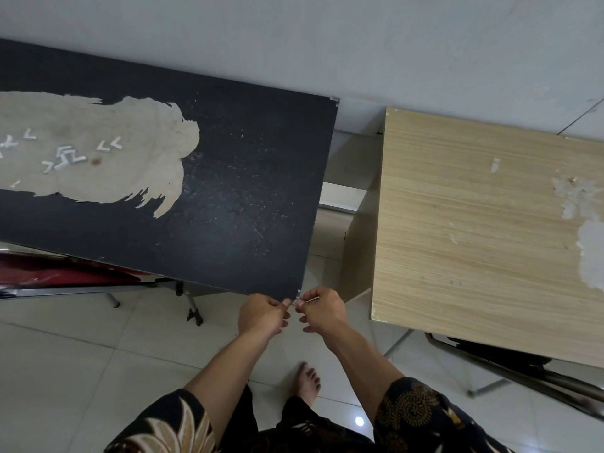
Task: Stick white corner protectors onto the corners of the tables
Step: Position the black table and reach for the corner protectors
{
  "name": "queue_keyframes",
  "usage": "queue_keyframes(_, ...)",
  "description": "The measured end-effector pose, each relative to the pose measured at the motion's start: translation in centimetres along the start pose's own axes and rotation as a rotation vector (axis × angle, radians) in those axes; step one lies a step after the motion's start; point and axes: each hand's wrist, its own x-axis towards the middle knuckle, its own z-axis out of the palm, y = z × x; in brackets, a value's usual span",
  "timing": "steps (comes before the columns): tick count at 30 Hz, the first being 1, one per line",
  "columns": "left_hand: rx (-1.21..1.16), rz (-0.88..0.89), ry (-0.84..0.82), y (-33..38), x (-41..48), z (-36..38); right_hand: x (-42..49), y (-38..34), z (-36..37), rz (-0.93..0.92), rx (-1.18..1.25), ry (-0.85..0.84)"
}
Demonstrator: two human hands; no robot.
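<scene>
A black table (248,197) with a worn beige patch runs across the left. At its near right corner sits a small white corner protector (298,297). My left hand (261,313) and my right hand (322,310) meet at that corner, and both pinch the protector with thumb and fingertips. Most of the protector is hidden by my fingers. Several loose white corner protectors (70,156) lie on the beige patch at the far left. The far right corner of the black table shows a small white piece (336,100).
A light wooden table (474,223) with peeling patches stands to the right, across a narrow gap. A red chair (65,273) is tucked under the black table. A dark chair frame (510,364) sits under the wooden table. My bare foot (307,382) is on the tiled floor.
</scene>
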Motion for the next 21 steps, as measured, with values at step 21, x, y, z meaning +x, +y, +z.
queue_keyframes(21, 0.131, 0.036, -0.012, -0.42, 0.67, -0.34, 0.38, 0.36, 0.76, 0.009, -0.117, -0.023)
